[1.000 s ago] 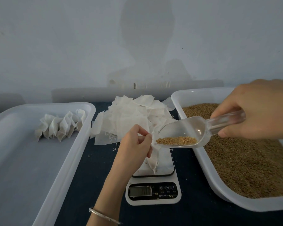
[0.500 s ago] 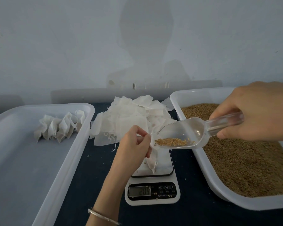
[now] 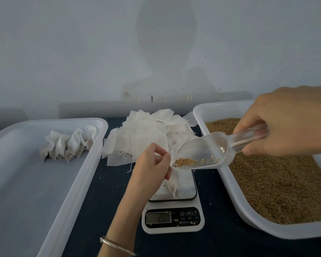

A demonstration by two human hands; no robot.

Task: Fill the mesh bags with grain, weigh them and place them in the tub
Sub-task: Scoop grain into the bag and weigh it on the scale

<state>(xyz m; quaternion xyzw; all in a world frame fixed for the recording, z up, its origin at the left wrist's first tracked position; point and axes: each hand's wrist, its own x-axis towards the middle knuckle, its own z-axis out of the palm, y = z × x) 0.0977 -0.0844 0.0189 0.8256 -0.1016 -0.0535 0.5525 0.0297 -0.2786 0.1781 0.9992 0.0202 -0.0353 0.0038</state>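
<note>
My left hand [image 3: 152,168] pinches the mouth of a white mesh bag [image 3: 172,184] that stands on the kitchen scale [image 3: 172,216]. My right hand [image 3: 289,121] grips the handle of a clear plastic scoop [image 3: 208,151], tilted down toward the bag's mouth. A small amount of brown grain [image 3: 185,161] lies at the scoop's lip. The white tub [image 3: 50,191] on the left holds a row of several filled bags [image 3: 69,145]. A second white tub [image 3: 245,214] on the right is full of grain [image 3: 278,179].
A loose pile of empty mesh bags [image 3: 150,134] lies behind the scale, between the two tubs. The table has a dark blue cover [image 3: 107,197]. A pale wall stands close behind. A metal bangle [image 3: 117,246] is on my left wrist.
The grain in the scoop has shrunk as it slid into the bag. The scale display has lit up with a reading. Both hands stay nearly in place.
</note>
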